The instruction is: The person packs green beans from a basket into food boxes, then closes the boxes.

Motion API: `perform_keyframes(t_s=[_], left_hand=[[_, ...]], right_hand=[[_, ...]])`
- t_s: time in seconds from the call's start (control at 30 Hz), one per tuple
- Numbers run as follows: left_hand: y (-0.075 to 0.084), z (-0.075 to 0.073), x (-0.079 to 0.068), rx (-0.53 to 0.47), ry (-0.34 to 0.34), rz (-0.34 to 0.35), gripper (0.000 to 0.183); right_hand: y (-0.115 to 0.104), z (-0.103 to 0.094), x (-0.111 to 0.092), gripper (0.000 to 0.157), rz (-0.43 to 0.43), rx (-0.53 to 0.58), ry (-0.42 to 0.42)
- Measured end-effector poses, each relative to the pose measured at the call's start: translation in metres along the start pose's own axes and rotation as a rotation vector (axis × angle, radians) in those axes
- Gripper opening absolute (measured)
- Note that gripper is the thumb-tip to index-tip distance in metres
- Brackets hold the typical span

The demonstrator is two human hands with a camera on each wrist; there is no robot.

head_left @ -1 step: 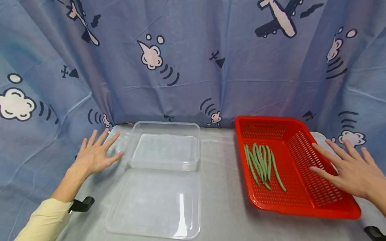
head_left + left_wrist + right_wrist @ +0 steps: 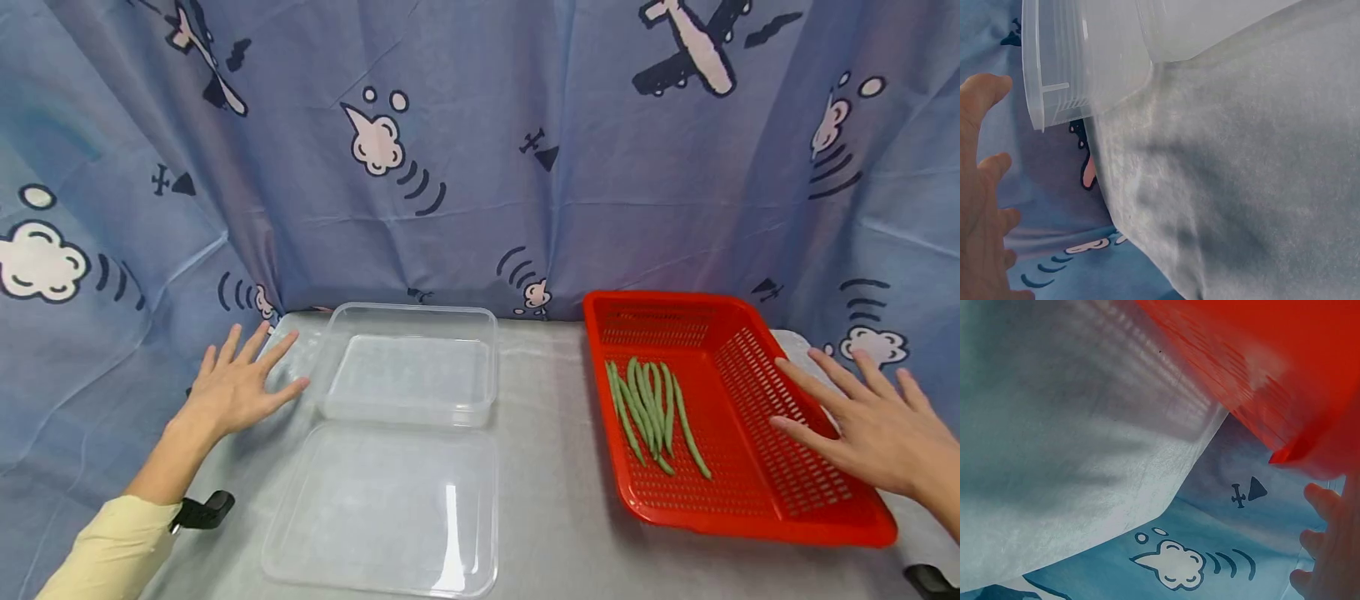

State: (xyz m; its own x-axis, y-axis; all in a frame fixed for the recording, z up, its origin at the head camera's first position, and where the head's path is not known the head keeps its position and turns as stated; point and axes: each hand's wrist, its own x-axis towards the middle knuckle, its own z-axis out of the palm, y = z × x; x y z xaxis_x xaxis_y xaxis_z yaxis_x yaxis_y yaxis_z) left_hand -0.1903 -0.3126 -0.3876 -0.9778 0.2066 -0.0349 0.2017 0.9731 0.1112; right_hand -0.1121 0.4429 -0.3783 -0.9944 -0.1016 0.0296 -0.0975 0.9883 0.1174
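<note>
My left hand [image 2: 236, 387] is held with fingers spread, just left of a clear plastic container [image 2: 408, 412], and holds nothing. Its fingers also show at the left edge of the left wrist view, beside the container's wall [image 2: 1054, 69]. In front of the container a clear flat lid [image 2: 375, 508] lies on the table. Over the right side of a red plastic basket [image 2: 738, 525] hovers my right hand [image 2: 877, 425], fingers apart and nothing in them. Several green beans [image 2: 652, 408] lie together along the basket's left side. The right wrist view shows the basket's outer wall [image 2: 1260, 369] close to the fingertips.
A pale grey cloth covers the table [image 2: 551, 433]. Behind it and at its left hangs a blue curtain [image 2: 465, 167] printed with planes and clouds. Black wrist straps with cameras [image 2: 206, 510] sit on my forearms.
</note>
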Motion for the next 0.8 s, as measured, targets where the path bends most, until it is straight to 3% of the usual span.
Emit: perform_keyframes(t_s=[0.27,0.47,0.63,0.8], left_hand=[[-0.001,0.0,0.003,-0.043,0.031,0.043,0.084],[-0.001,-0.002,0.002,-0.243,0.068,0.142,0.077],[0.003,-0.007,0.001,-0.381,0.038,0.143,0.076],[0.009,-0.008,0.004,-0.425,0.031,0.152,0.076]], right_hand=[[0.002,-0.003,0.004,0.101,-0.052,0.079,0.061],[-0.007,-0.016,0.013,0.089,-0.124,0.294,0.106],[-0.015,-0.028,0.02,0.077,-0.139,0.484,0.057],[-0.015,-0.038,0.022,0.069,-0.119,0.563,-0.014]])
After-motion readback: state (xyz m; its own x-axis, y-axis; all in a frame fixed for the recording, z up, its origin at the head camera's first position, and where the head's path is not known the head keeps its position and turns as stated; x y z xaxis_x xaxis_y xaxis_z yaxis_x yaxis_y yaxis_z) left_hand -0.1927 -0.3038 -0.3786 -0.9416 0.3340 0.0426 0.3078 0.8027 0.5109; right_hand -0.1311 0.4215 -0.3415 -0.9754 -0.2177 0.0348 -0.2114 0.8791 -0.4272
